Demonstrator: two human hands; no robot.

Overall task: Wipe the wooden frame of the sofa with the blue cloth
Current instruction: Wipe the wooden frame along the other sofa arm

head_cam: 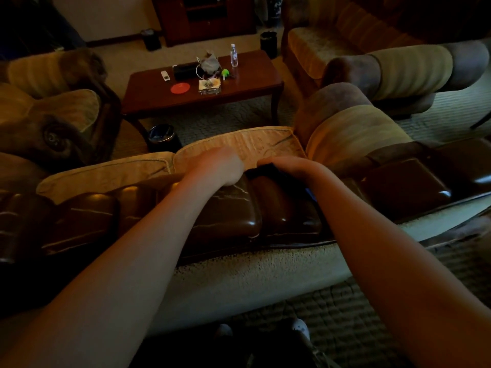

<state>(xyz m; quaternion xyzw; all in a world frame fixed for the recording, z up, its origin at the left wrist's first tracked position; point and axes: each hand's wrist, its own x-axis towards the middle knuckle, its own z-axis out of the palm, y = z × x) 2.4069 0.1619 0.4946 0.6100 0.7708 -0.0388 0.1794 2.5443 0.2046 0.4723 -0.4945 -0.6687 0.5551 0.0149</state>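
The sofa's wooden frame is a dark, glossy, carved rail along the top of the backrest, seen from behind. My left hand rests on its far edge, fingers curled down between rail and yellow back cushion, tips hidden. My right hand lies just to the right on the same rail and grips the blue cloth. The cloth looks almost black in the dim light and is bunched under the palm. A small blue strip shows beside the wrist.
Beyond the sofa stands a dark wooden coffee table with a water bottle, a red coaster and small items. A black bin sits on the carpet between them. Armchairs flank both sides.
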